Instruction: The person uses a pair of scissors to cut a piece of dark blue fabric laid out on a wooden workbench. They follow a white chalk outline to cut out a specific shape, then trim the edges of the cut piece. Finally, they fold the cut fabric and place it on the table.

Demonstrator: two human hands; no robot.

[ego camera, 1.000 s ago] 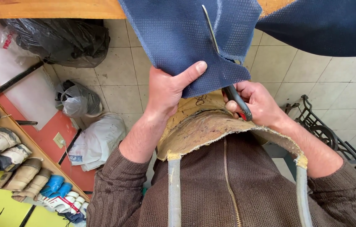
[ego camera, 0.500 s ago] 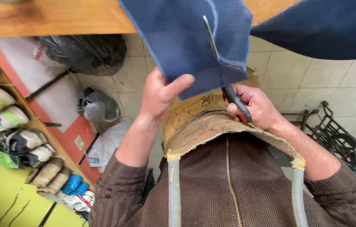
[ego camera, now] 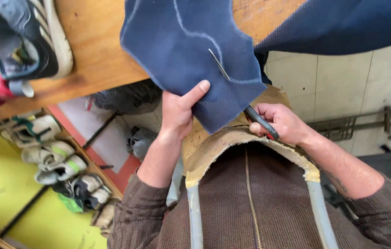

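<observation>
Cloth comes first: the big dark blue cloth [ego camera: 191,50] hangs off the wooden table [ego camera: 98,55], right in front of your chest. A pale chalk line is drawn on it. Your left hand [ego camera: 177,113] pinches its lower edge, thumb on top. Your right hand [ego camera: 280,122] is closed around the scissors [ego camera: 244,103], and the blades are inside the cloth, close to the line. I think the cut is only partly done; most of the line is left. Shoes [ego camera: 59,159] sit on the floor rack, left.
</observation>
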